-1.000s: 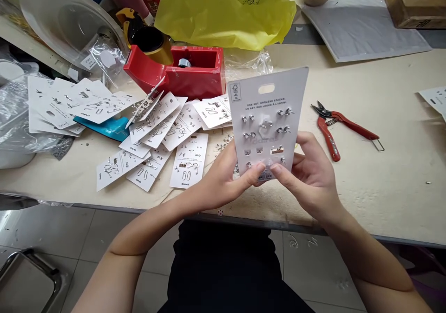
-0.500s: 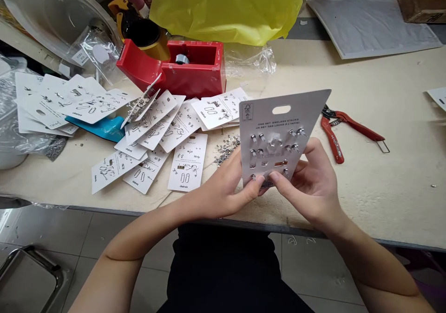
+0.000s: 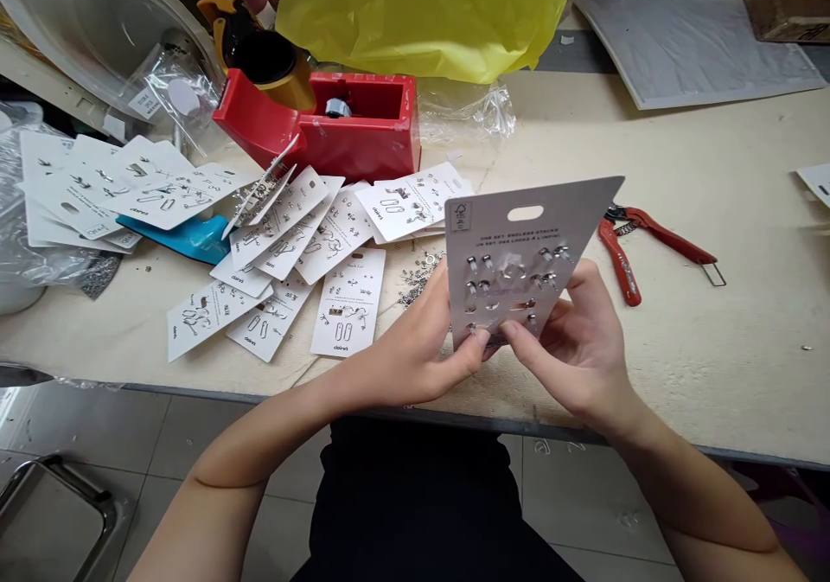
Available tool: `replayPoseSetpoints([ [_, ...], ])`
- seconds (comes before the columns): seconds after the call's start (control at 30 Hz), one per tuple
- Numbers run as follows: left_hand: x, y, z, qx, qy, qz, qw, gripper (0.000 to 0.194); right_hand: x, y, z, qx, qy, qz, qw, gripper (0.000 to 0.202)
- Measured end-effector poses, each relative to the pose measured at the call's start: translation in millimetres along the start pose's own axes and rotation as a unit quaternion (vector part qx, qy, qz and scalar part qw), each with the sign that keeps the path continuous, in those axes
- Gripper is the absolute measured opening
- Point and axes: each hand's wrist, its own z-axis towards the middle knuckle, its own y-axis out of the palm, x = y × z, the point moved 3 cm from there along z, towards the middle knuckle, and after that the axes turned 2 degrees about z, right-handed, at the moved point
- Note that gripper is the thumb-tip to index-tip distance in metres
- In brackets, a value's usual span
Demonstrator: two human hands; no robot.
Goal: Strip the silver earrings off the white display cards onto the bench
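Note:
A white jewellery card (image 3: 499, 245) is held up over the table's front edge, its printed back with a hanging slot and several small metal backings facing me. My left hand (image 3: 428, 348) grips its lower left part, thumb on the card's face. My right hand (image 3: 580, 348) holds the lower right part, its thumb tip close to the left one. The other fingers are partly hidden behind the card. Small silver pieces (image 3: 418, 278) lie in a loose pile just left of the held card. Several filled earring cards (image 3: 350, 301) overlap on the table farther left.
Behind the cards stands a red tape dispenser (image 3: 363, 145), with a blue tool (image 3: 188, 238) partly under cards. Red-handled pliers (image 3: 667, 236) lie right of my hands. A yellow bag (image 3: 421, 20) and a grey sheet (image 3: 693, 41) are at the back.
The held card's top edge has tipped slightly lower and away. Both hands keep nearly the same grip and place.

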Motion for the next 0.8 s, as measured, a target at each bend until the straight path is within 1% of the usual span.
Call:
replayPoseSetpoints([
  [0.07, -1.6, -1.5, -1.2, 0.022, 0.000, 0.011, 1.000, 0.051, 0.2, 0.0, -0.9, 0.000, 0.009, -0.013, 1.000, 0.031],
  [0.1, -2.7, -2.3, -1.7, 0.036, -0.003, 0.009, 0.999, 0.056, 0.8, 0.5, -1.2, -0.003, 0.015, -0.018, 1.000, 0.030],
  [0.13, -4.2, -3.2, -2.2, 0.052, -0.007, 0.004, 0.999, 0.057, 1.7, 1.1, -1.5, -0.006, 0.022, -0.023, 0.999, 0.029],
  [0.27, -11.9, -5.8, -3.8, 0.141, -0.002, -0.004, 0.990, 0.043, 7.3, 4.0, -1.1, -0.021, 0.033, -0.038, 0.999, 0.029],
  [0.37, -18.8, -4.3, -5.0, 0.181, 0.011, -0.001, 0.983, 0.032, 10.6, 4.8, -0.2, -0.026, 0.031, -0.057, 0.998, 0.031],
  [0.47, -23.2, -2.3, -6.2, 0.204, 0.038, 0.020, 0.978, 0.026, 12.7, 4.0, 0.5, -0.024, 0.020, -0.088, 0.996, 0.029],
  [0.53, -23.4, -1.3, -6.4, 0.212, 0.063, 0.033, 0.975, 0.025, 13.7, 3.4, 0.5, -0.021, -0.002, -0.107, 0.994, 0.029],
  [0.7, -15.6, -3.3, -2.6, 0.223, 0.102, 0.032, 0.969, 0.019, 16.7, 3.4, -0.6, -0.023, -0.071, -0.147, 0.986, 0.036],
  [0.77, -12.2, -7.0, -4.3, 0.248, 0.140, 0.054, 0.957, 0.018, 17.3, 2.5, -0.1, -0.008, -0.091, -0.174, 0.980, 0.038],
  [0.8, -13.4, -7.5, -6.3, 0.242, 0.148, 0.078, 0.956, 0.017, 17.0, 1.5, 0.7, 0.006, -0.106, -0.187, 0.977, 0.039],
])
